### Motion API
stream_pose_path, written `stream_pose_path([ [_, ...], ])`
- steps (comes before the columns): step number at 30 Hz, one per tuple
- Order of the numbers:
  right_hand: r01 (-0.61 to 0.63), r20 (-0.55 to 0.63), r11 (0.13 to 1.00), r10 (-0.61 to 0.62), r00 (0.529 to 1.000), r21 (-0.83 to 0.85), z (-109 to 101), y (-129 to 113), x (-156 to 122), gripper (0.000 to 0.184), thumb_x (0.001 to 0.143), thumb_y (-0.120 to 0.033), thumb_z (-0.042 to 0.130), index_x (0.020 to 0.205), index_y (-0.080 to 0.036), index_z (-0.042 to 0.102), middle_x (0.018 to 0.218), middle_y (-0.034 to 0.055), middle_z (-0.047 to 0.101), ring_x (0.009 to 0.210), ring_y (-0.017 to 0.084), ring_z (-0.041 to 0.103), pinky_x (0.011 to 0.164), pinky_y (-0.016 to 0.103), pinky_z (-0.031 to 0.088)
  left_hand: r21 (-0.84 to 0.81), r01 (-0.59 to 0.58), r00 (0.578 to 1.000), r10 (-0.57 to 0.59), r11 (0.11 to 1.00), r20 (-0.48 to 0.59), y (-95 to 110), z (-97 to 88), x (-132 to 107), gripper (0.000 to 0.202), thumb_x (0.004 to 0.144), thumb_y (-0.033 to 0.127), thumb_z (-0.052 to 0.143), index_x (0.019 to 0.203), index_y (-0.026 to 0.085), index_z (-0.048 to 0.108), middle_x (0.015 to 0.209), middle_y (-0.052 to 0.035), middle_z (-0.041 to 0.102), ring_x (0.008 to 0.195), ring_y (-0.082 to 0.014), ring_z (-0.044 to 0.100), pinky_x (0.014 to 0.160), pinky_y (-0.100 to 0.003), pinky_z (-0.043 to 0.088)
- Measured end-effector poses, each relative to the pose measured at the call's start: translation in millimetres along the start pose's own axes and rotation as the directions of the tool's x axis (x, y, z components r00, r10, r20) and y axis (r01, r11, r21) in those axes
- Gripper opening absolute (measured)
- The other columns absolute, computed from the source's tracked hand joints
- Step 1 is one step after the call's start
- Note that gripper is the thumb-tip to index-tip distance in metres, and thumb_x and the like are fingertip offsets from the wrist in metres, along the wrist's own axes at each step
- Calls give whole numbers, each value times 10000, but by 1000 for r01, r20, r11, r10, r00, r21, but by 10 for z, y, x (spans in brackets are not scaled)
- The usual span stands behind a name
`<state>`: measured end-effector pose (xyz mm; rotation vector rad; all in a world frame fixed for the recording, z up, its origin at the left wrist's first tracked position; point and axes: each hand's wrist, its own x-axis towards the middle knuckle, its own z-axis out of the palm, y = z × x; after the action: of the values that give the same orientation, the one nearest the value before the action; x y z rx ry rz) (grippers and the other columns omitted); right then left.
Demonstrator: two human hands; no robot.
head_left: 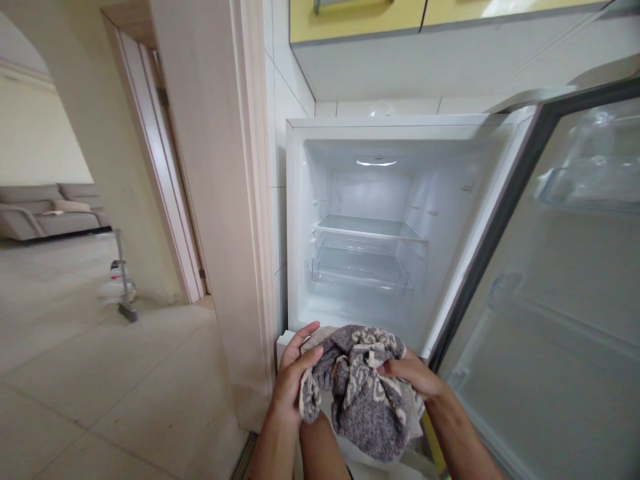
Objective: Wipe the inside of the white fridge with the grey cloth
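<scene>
A bunched grey towel with a cream pattern (363, 393) hangs between both hands, low in the head view. My left hand (293, 383) grips its left side, fingers curled over the cloth. My right hand (413, 375) pinches the right side of the same towel. Both hands are just in front of an open white fridge (300, 220), below its lit compartment. Inside it are glass shelves (367, 229) with nothing on them.
The fridge door (560, 267) stands swung open on the right, with clear door bins. Yellow wall cabinets (360, 20) hang above. A wooden door frame (215, 200) stands left of the fridge; beyond it are a tiled floor, a mop (123, 277) and a grey sofa (50, 210).
</scene>
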<state>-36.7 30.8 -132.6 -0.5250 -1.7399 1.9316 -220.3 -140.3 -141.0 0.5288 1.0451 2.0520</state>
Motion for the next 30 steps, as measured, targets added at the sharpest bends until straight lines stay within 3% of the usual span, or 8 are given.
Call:
stream_pose_path([
  [5,100,132,976,-75,988,-194,222,-155,93,397,641,-312,761,1021,-197,783,951,41,793,921,284,705,1028,496,525,228,-228,972,233,947,2,87,231,-78,417,692,372,819,1064,190,776,1102,-136,793,1114,-324,731,1075,-476,529],
  [9,207,-49,931,-231,972,-300,467,-164,159,422,718,-344,692,1107,-201,768,1127,72,775,1104,333,667,1149,538,425,337,-364,931,344,868,118,-159,374,-180,358,854,387,711,1166,225,776,1266,-127,745,1253,-312,665,1165,-482,463],
  [12,288,-159,905,-349,923,-315,605,-104,175,445,750,-336,667,1167,-211,757,1214,81,753,1188,331,642,1190,517,392,406,-459,888,413,790,202,-412,402,-250,448,935,352,649,1382,311,657,1499,-68,596,1447,-278,499,1251,-461,359],
  [17,370,-298,848,-491,818,-380,733,-68,142,439,770,-343,666,1182,-221,753,1186,85,761,1150,305,670,1141,495,457,516,-546,834,491,660,253,-633,409,-365,686,951,313,648,1585,342,388,1668,-52,374,1560,-269,309,1286,-459,293],
  [21,389,-375,829,-536,756,-401,814,-124,89,344,794,-388,656,1047,-181,762,986,75,782,898,241,712,901,387,594,631,-590,777,568,504,273,-645,439,-440,628,991,292,571,1587,332,377,1687,-73,335,1557,-280,315,1252,-472,354],
  [23,366,-423,853,-507,751,-373,854,-143,65,318,809,-411,655,991,-172,758,923,64,774,823,215,702,816,339,600,689,-570,778,563,447,279,-626,434,-462,614,991,326,574,1578,349,395,1711,-64,276,1565,-295,294,1248,-470,357],
  [26,319,-474,905,-421,773,-282,916,-156,26,392,812,-504,686,996,-165,758,932,78,773,830,227,705,813,353,604,708,-541,801,534,454,270,-589,385,-454,642,971,449,600,1575,358,405,1723,-67,227,1566,-321,283,1244,-471,355],
  [30,375,-294,917,-398,869,-134,990,-189,-57,607,812,-639,708,1242,-211,713,1184,116,750,1125,293,691,1072,477,526,586,-559,817,512,587,265,-525,324,-344,934,773,679,751,1564,296,434,1650,-142,374,1514,-366,377,1230,-480,363],
])
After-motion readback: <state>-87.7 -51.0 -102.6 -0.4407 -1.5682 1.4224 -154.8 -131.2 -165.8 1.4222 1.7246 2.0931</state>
